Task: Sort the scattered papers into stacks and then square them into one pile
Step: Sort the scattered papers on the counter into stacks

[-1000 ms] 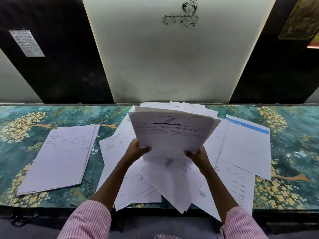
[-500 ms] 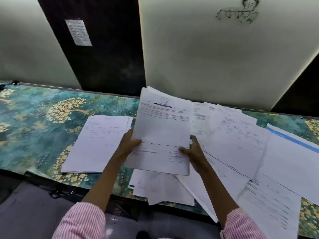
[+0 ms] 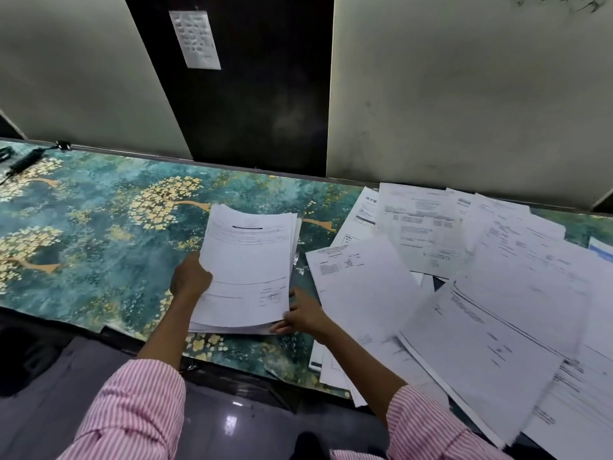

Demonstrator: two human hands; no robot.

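A sheaf of printed white papers point(image 3: 247, 267) lies on top of the left stack, on the teal flowered table cover point(image 3: 99, 234). My left hand point(image 3: 190, 278) grips the sheaf's left edge. At the sheaf's lower right corner, my right hand point(image 3: 303, 315) holds on with its fingers along the stack's bottom edge. The stack's lower sheets show only as thin edges under the sheaf. To the right, several scattered papers point(image 3: 464, 293) overlap loosely, and some hang over the table's front edge.
A black coiled cable point(image 3: 23, 161) lies at the table's far left corner. Pale and dark wall panels rise right behind the table, with a small printed notice point(image 3: 195, 39) on the dark one. Below the table's front edge is a grey floor point(image 3: 232, 423).
Both hands carried the sheaf left from above the scattered papers and lowered it onto the left stack. The view turned left with them.
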